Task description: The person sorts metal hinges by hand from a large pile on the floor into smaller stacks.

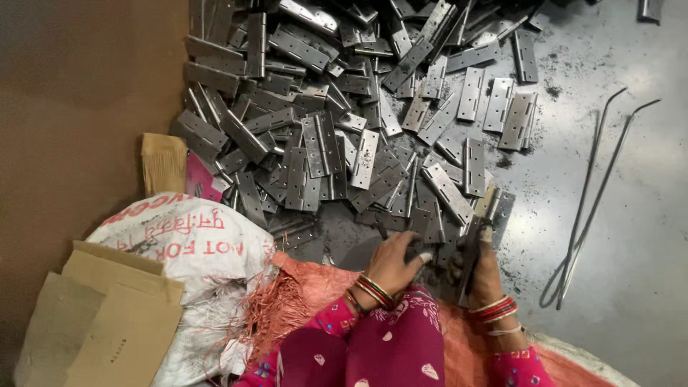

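Hinges [344, 107] of grey steel lie in a large loose heap on the grey floor [631, 236] ahead of us, spreading from the brown wall [79, 107] at left across to the middle of the view. Our right hand [481, 266] sits at the near edge of that heap and is closed around one folded hinge [479, 233], held upright with its upper end standing clear above the fingers. The wrist is bent upward and carries red and white bangles. Our left hand [394, 261] rests just beside it, palm down, fingers curled and pointing toward the held hinge; the fingertips meet dark metal at the heap's edge, but we cannot tell whether they grip anything. That wrist also wears red bangles. Both forearms come up from the bottom of the view in pink patterned sleeves, close together. Beneath them lies an orange woven cloth [315, 287] with a frayed edge. To the left we note a white printed sack [186, 244] and flat cardboard pieces [107, 322]. Two bent wire rods [595, 193] lie on the floor well apart to the right.
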{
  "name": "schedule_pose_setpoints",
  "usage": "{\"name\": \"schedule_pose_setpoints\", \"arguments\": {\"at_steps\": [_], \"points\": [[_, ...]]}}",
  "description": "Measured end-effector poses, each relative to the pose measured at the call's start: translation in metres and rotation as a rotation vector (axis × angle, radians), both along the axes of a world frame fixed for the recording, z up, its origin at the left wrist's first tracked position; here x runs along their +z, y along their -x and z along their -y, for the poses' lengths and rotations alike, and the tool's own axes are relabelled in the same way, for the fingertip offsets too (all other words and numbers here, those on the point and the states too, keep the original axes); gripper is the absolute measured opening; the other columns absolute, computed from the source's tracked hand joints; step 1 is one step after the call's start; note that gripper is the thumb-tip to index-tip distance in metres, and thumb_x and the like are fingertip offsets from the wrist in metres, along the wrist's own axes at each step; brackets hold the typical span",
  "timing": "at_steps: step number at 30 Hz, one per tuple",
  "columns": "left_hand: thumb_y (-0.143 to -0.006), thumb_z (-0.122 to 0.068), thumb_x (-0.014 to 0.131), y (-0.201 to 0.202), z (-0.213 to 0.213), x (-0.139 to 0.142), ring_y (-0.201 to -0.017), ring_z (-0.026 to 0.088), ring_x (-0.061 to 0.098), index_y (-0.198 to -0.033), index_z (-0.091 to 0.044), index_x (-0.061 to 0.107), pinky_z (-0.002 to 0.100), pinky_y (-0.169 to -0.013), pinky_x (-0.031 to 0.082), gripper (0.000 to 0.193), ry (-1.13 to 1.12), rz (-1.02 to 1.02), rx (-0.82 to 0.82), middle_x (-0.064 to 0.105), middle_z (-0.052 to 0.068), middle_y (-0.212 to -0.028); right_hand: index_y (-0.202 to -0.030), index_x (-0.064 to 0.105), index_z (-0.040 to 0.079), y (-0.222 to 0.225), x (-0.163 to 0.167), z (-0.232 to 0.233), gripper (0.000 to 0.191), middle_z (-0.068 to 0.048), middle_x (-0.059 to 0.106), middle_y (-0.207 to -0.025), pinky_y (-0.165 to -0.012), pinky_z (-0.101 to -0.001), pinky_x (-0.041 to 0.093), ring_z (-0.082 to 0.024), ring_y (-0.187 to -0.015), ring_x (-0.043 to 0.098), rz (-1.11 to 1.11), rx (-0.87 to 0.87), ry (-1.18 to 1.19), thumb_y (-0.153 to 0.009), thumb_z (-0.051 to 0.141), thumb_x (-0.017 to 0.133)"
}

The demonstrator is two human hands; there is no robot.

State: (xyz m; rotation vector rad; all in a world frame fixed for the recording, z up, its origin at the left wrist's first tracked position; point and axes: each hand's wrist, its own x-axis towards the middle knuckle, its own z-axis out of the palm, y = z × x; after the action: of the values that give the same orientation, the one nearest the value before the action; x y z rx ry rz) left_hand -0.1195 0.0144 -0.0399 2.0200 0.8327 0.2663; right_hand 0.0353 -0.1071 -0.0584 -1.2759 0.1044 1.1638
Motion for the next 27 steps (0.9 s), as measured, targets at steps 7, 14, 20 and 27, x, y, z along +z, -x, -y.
{"name": "schedule_pose_setpoints", "arguments": {"at_steps": [7, 14, 20, 27], "points": [[-0.088, -0.029, 0.077, -0.013, 0.004, -0.018, -0.123, 0.043, 0.056, -0.153, -0.002, 0.033, 0.048, -0.098, 0.051, 0.083, -0.126, -0.258, -0.030, 0.048, 0.026, -0.137, -0.100, 0.056, 0.009, -0.003, 0.003, 0.004, 0.033, -0.001, 0.051, -0.068, -0.046, -0.0343, 0.045, -0.017, -0.055, 0.052, 0.208, -0.017, 0.062, -0.093, 0.037, 0.072], [-0.082, -0.014, 0.074, -0.004, -0.025, -0.032, -0.095, 0.035, 0.072, -0.122, -0.001, 0.064, 0.044, -0.084, 0.057, 0.043, 0.010, 0.055, 0.265, 0.074, 0.019, -0.103, -0.106, 0.059, 0.001, -0.001, 0.010, 0.000, 0.025, -0.006, 0.060, -0.077, -0.050, -0.0385, 0.055, -0.018, -0.061, 0.058, -0.025, -0.168, -0.008, -0.101, 0.025, 0.061], [-0.086, -0.020, 0.071, -0.007, -0.033, -0.022, -0.092, 0.022, 0.070, -0.120, 0.001, 0.065, 0.039, -0.081, 0.057, 0.041, 0.354, 0.316, 0.274, 0.074, 0.013, -0.104, -0.115, 0.061, -0.002, 0.003, 0.018, -0.002, 0.033, -0.019, 0.073, -0.098, -0.064, -0.0454, 0.064, -0.030, -0.080, 0.073, -0.095, -0.100, -0.054, -0.100, 0.026, 0.052], [-0.091, -0.027, 0.074, -0.027, -0.034, -0.007, -0.091, 0.026, 0.070, -0.128, 0.003, 0.058, 0.044, -0.081, 0.060, 0.050, 1.380, 0.604, 0.309, 0.068, 0.018, -0.107, -0.122, 0.059, -0.004, 0.008, 0.017, -0.004, 0.038, -0.022, 0.071, -0.108, -0.074, -0.0460, 0.064, -0.032, -0.089, 0.073, -0.143, -0.135, -0.119, -0.103, 0.029, 0.054]]}}
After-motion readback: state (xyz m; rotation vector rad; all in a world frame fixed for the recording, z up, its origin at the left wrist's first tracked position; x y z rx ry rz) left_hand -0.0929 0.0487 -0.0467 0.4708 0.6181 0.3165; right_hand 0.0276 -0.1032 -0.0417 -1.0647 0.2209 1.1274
